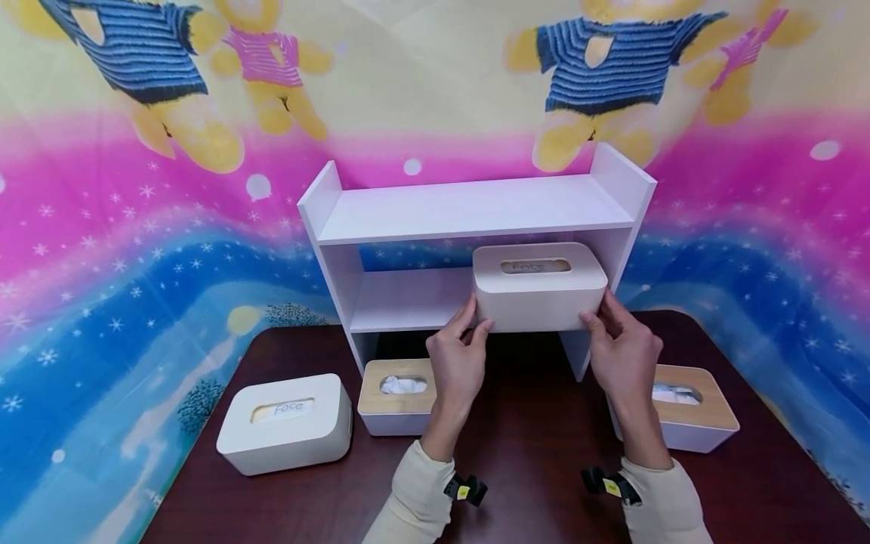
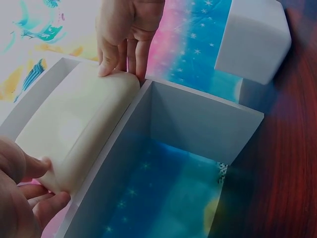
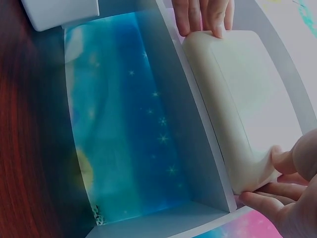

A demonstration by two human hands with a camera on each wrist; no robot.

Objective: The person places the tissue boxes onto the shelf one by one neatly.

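Observation:
Both hands hold a cream tissue box [image 1: 544, 306] marked "Face" at the right half of the white shelf's [image 1: 414, 298] middle board. My left hand [image 1: 457, 359] grips its left end, thumb on the front face. At the opposite end my right hand [image 1: 621, 347] grips it the same way. In the left wrist view, the box [image 2: 74, 114] lies along the edge of the board between the two hands. The right wrist view shows the box [image 3: 242, 94] there too, its back hidden.
A second cream "Face" tissue box [image 1: 285, 438] sits on the dark red table [image 1: 530, 483] at left. Two white boxes with wooden tops, one left [image 1: 397, 412] and one right [image 1: 700, 431], stand near the forearms. A patterned cloth [image 1: 421, 136] hangs behind the shelf.

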